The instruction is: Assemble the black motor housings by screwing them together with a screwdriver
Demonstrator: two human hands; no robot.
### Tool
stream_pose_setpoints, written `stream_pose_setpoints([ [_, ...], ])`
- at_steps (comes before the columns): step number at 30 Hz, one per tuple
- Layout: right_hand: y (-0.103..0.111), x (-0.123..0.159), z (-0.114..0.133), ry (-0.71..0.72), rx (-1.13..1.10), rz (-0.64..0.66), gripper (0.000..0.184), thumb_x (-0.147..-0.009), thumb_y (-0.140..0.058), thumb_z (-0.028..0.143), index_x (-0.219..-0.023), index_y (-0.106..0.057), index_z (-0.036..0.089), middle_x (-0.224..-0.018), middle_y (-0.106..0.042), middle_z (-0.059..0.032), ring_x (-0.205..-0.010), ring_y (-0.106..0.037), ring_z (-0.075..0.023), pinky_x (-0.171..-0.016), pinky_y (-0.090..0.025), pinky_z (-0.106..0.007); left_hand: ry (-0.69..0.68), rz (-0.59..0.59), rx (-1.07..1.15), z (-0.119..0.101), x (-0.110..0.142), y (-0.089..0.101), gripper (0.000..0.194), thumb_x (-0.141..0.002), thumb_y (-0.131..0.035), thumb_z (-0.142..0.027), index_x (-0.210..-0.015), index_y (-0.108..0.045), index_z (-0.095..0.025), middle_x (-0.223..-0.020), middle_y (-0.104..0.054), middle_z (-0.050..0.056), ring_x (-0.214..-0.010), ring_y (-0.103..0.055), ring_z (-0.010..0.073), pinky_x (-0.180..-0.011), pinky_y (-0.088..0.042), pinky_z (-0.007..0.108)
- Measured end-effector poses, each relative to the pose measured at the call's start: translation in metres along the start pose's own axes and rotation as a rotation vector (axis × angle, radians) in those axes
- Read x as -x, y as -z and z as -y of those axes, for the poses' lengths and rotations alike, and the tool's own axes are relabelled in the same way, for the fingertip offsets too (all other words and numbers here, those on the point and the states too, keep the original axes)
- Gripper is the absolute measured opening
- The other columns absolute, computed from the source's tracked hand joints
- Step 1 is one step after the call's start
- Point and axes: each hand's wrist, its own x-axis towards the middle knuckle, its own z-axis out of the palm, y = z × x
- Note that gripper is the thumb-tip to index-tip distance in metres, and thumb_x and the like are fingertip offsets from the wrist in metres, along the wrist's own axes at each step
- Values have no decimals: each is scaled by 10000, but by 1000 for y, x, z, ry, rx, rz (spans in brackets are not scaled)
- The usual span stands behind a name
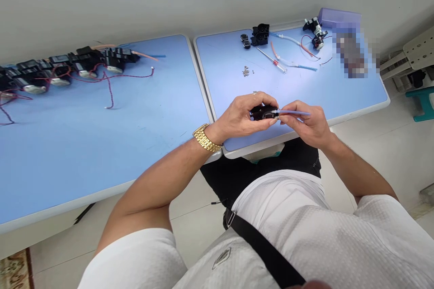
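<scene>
My left hand [249,115] is closed around a small black plastic housing [262,113], thumb below and fingers above, over the near edge of the right table. A thin blue tube [294,112] sticks out from the right end of the housing. My right hand [307,124] pinches at that end, its thumb and finger by the tube's base and the tube running across the fingers. The fingertips partly hide the joint between tube and housing. Beyond the hands lie a clear-handled screwdriver [276,63] and a small pile of screws [246,71].
Black housings [260,34], small black parts [245,41], loose tubing [298,66] and a wired motor unit [317,35] lie at the back of the right table, near a purple bin [339,17]. Several wired assemblies [61,72] line the left table [101,144]. A gap separates the tables.
</scene>
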Motion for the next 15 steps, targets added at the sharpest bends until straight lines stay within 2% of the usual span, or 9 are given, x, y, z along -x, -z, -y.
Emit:
stream_pose_setpoints([
  [3,1,-1,0,-44,-59,19,341,-1055,-783,603,-1046,-790,262,-825,-788,2,-720,-742,-165,-686,-580,-312,65,16,40,1,-1,-1,402,-954,-861,-534,-1156,-796,-192,-1063,-837,85,-897,-748,187,-811,-597,306],
  [8,0,-1,1,-91,-19,21,418,-1062,-740,673,-1058,-730,255,-820,-776,-2,-735,-772,-183,-699,-600,-333,161,70,152,3,-2,-1,494,-972,-841,-618,-1213,-808,-188,-1039,-838,84,-863,-751,180,-764,-588,287],
  [15,-2,-1,3,21,125,-3,315,-1124,-673,585,-1070,-705,276,-807,-757,15,-668,-741,-162,-621,-533,-314,214,90,162,3,-3,3,523,-953,-847,-654,-1204,-825,-196,-1047,-832,81,-858,-722,171,-771,-572,284],
])
